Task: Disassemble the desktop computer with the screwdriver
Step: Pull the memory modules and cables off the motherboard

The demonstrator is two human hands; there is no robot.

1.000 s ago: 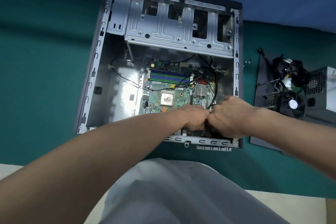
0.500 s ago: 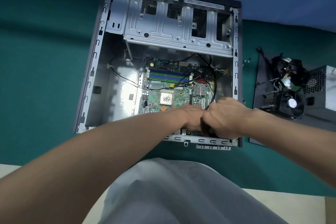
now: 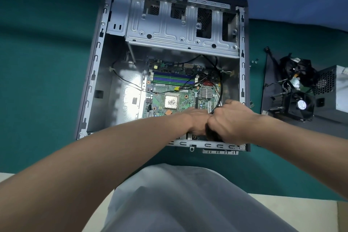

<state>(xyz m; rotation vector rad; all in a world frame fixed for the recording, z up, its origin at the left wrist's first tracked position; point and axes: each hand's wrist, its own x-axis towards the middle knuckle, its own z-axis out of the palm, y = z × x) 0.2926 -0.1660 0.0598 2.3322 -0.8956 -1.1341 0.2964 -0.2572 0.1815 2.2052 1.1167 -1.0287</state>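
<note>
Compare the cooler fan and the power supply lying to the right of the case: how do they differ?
The cooler fan is black with a round pale hub; the power supply is a grey metal box with a honeycomb grille. The cooler fan lies nearer the case and shows whole; the power supply lies farther right and is cut off by the frame edge. Both are out of the case, on its right.

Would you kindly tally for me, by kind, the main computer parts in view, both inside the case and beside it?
Computer case: 1
Motherboard: 1
Cooler fan: 1
Power supply: 1
Dark flat panel: 1
Total: 5
</note>
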